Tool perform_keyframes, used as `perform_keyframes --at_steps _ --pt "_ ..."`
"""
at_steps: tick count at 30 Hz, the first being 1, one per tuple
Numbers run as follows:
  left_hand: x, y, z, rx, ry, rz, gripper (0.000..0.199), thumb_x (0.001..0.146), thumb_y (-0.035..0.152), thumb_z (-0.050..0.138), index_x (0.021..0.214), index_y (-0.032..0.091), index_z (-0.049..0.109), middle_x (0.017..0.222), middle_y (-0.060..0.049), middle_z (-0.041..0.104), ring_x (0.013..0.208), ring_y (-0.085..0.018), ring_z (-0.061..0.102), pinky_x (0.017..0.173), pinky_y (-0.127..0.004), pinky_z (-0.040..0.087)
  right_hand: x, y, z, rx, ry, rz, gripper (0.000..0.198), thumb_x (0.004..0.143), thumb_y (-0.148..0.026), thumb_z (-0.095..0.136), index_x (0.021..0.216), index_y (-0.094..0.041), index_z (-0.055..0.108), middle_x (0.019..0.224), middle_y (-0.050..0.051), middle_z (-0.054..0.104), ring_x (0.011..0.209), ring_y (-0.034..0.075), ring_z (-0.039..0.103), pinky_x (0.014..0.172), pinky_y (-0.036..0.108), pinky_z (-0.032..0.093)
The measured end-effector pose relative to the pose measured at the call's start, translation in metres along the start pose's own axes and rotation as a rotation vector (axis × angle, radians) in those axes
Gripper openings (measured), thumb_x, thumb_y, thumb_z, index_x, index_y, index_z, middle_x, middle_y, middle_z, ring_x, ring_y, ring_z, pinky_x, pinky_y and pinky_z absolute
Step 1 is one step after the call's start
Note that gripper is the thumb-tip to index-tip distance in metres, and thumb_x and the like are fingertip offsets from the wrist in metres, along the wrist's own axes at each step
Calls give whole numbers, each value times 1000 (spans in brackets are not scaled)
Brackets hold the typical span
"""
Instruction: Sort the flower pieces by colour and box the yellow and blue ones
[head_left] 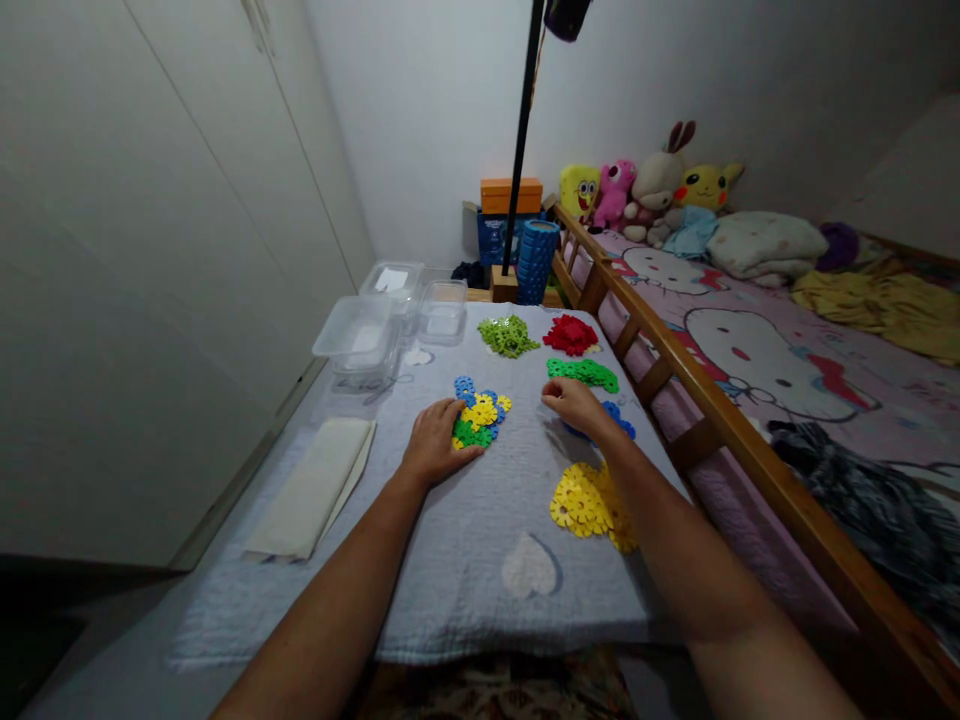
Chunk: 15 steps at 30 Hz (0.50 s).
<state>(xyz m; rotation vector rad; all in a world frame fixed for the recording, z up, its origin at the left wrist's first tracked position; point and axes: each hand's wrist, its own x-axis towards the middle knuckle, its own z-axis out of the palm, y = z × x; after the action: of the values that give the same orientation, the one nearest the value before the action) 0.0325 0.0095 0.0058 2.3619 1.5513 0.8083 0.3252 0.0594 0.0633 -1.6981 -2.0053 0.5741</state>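
My left hand (436, 440) lies at the left side of a mixed pile of snowflake building discs (480, 412) in blue, yellow and green, thumb and fingers apart around its edge. My right hand (574, 402) is over the right part of the table with its fingertips pressed together; whatever they may hold is too small to make out. Partly hidden beneath it are blue discs (619, 420). Just behind lies a row of green discs (583, 375). Nearer me, a heap of yellow discs (583, 500) is partly covered by my right forearm.
Light green pieces (508, 337) and red pieces (570, 334) lie at the far end of the cloth-covered table (465, 570). Clear plastic containers (360, 340) stand at the back left, near a folded cream cloth (315, 490). A wooden bed rail (675, 400) borders the right side.
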Motion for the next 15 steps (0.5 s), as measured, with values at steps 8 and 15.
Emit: perform_keyframes --at_steps 8,15 --pt "0 -2 2 -12 17 -3 77 70 50 78 135 24 49 136 -13 57 128 -34 52 110 -52 40 18 -45 55 -99 -186 -70 24 75 -18 73 99 -19 73 92 5 73 81 17 62 70 23 42" --pt "1 -1 3 -17 31 -5 69 74 47 75 134 22 49 133 -14 59 126 -34 54 108 -51 41 16 -51 67 -91 -179 -55 19 72 -13 71 91 -17 67 93 5 69 82 16 56 69 25 36"
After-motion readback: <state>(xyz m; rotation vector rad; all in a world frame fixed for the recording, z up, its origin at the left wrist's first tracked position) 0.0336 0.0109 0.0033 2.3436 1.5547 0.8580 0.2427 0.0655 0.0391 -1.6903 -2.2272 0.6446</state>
